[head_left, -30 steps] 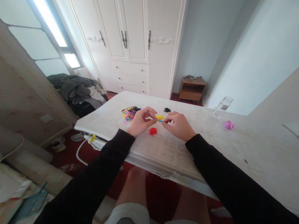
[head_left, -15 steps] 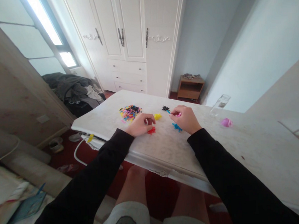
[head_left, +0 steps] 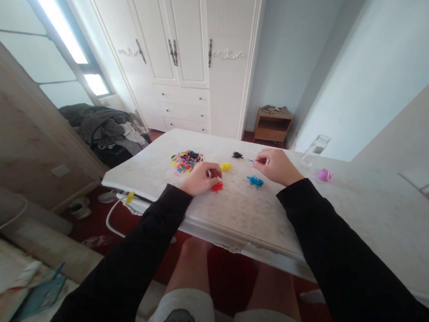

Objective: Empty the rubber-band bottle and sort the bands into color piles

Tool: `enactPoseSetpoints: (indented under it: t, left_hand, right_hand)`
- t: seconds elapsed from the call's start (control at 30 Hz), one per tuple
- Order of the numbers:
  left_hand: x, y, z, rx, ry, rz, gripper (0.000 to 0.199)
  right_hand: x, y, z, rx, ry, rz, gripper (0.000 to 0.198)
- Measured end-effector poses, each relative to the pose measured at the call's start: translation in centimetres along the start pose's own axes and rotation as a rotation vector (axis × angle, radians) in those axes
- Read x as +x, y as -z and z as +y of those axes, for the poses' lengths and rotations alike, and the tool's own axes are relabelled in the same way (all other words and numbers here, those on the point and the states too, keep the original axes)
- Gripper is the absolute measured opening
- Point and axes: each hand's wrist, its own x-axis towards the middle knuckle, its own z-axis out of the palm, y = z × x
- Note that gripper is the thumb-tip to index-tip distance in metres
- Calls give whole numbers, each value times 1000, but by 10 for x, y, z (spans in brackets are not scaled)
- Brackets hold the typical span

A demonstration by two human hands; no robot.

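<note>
My right hand (head_left: pixel 277 167) is closed in a pinch over the back right of the table, and a thin blue rubber band (head_left: pixel 250 160) sticks out from its fingertips. Below it lies a small pile of blue bands (head_left: pixel 255 181). My left hand (head_left: pixel 202 178) hovers beside a red pile (head_left: pixel 217 186), its fingers curled and thumb apart, with nothing visible between them. A yellow pile (head_left: pixel 226 167) sits just right of my left fingers. Farther back is a black pile (head_left: pixel 237 155). Behind my left hand spreads a larger mixed-colour heap (head_left: pixel 186 161) of small bands.
A clear glass jar (head_left: pixel 316 148) and a pink-purple crumpled item (head_left: pixel 324 175) stand on the right of the white table (head_left: pixel 237 214). A white cable (head_left: pixel 109 223) hangs at the left edge. A white wardrobe (head_left: pixel 181 43) stands beyond.
My right hand has shifted right, away from the black and blue piles, with the blue rubber band between its fingers. The blue pile is now fully visible. My left hand has barely moved.
</note>
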Motion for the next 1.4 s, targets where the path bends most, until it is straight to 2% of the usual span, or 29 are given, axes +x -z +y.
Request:
enactPoseSetpoints:
  t: [0.17, 0.37, 0.87, 1.4]
  left_hand:
    - [0, 0, -1, 4, -3, 5, 17]
    - [0, 0, -1, 20, -14, 17, 18]
    - [0, -1, -4, 13, -21, 18, 18]
    - [0, -1, -1, 24, 0, 7, 17]
  right_hand:
    - [-3, 11, 12, 4, 31, -192, 14]
    - [-6, 20, 20, -24, 6, -296, 12]
    - [-7, 17, 14, 4, -9, -389, 17]
    - [-7, 17, 14, 54, -16, -393, 18]
